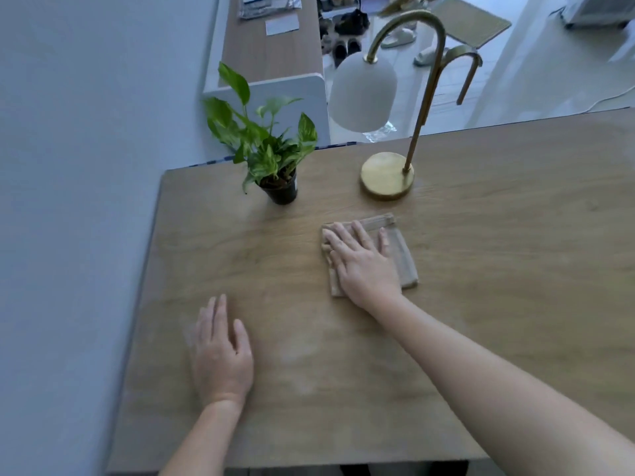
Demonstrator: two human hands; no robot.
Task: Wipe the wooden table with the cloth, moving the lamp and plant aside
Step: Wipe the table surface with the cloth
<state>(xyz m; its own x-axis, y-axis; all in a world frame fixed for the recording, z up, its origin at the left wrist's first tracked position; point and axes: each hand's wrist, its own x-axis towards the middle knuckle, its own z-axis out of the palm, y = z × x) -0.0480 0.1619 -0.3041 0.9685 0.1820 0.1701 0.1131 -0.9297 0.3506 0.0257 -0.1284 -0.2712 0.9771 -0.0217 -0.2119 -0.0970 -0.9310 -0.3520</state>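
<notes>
A folded beige cloth point(402, 249) lies flat in the middle of the wooden table point(498, 255). My right hand point(360, 262) presses down on it, palm flat and fingers spread. My left hand point(221, 352) rests flat on the bare wood near the table's left side, holding nothing. A small green plant in a black pot point(280, 188) stands at the back left. To its right stands a brass lamp point(386, 175) with a round base, an arched neck and a white shade.
A pale wall runs along the table's left edge. Behind the table are a long wooden bench point(271, 46) with papers on it, shoes on the floor, a mat point(470, 20) and a white cable.
</notes>
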